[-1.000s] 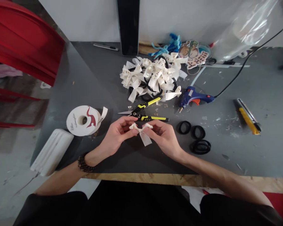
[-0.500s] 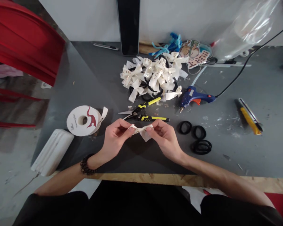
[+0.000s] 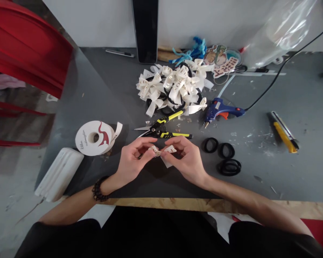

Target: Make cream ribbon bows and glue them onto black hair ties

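Observation:
Both hands meet over the near middle of the grey table [image 3: 102, 89], pinching one small piece of cream ribbon [image 3: 161, 152] between their fingertips. My left hand [image 3: 133, 159] grips its left end and my right hand [image 3: 184, 157] grips its right end; a short tail hangs below. Just behind the hands lie black-and-yellow snips [image 3: 164, 130]. A ribbon spool [image 3: 94, 137] with a loose end sits to the left.
A pile of finished cream bows on black hair ties [image 3: 174, 87] lies further back. A blue glue gun [image 3: 222, 111] with its cord, three loose black hair ties [image 3: 223, 156] and a yellow utility knife [image 3: 284, 132] lie to the right. A white ribbed object [image 3: 59, 173] sits near left.
My hands have drawn closer together, bunching the ribbon piece that was stretched between them. Nothing else on the table has moved.

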The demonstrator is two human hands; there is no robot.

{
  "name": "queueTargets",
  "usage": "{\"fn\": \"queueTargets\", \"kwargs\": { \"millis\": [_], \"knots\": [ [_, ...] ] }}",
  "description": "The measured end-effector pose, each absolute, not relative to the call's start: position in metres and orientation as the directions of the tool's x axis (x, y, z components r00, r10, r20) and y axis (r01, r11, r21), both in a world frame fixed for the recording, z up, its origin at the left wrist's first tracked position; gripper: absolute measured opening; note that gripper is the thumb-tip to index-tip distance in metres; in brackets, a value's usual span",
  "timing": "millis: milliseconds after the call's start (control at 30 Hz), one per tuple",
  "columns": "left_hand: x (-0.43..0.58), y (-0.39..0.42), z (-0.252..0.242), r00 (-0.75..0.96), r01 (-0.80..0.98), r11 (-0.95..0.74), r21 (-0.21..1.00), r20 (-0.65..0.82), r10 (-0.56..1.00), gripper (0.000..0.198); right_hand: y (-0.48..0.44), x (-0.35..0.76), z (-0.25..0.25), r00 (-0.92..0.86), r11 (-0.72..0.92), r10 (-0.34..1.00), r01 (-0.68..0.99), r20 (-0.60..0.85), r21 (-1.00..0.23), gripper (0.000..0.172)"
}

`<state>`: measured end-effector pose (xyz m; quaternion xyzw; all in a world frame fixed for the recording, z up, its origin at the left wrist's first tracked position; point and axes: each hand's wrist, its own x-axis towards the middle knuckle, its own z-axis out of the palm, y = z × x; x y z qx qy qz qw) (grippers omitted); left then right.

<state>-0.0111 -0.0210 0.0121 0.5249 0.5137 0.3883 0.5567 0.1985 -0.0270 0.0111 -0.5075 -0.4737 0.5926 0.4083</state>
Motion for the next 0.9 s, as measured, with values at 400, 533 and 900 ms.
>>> {"fn": "queueTargets", "kwargs": {
  "millis": [400, 533, 900],
  "knots": [
    [-0.009, -0.021, 0.015, 0.112, 0.362, -0.063, 0.93, 0.024, 0.993, 0.008, -0.027, 0.198, 0.012, -0.182, -0.192, 0.958, 0.177, -0.224, -0.965, 0.031],
    [-0.009, -0.023, 0.018, 0.094, 0.338, 0.023, 0.941, -0.058, 0.994, 0.014, -0.029, 0.198, 0.013, -0.25, -0.219, 0.936, 0.143, -0.249, -0.965, 0.033],
    [-0.011, -0.022, 0.008, 0.149, 0.095, 0.243, 0.965, -0.256, 0.955, 0.022, -0.028, 0.202, 0.017, -0.376, -0.323, 0.867, 0.077, -0.327, -0.943, 0.036]
  ]
}}
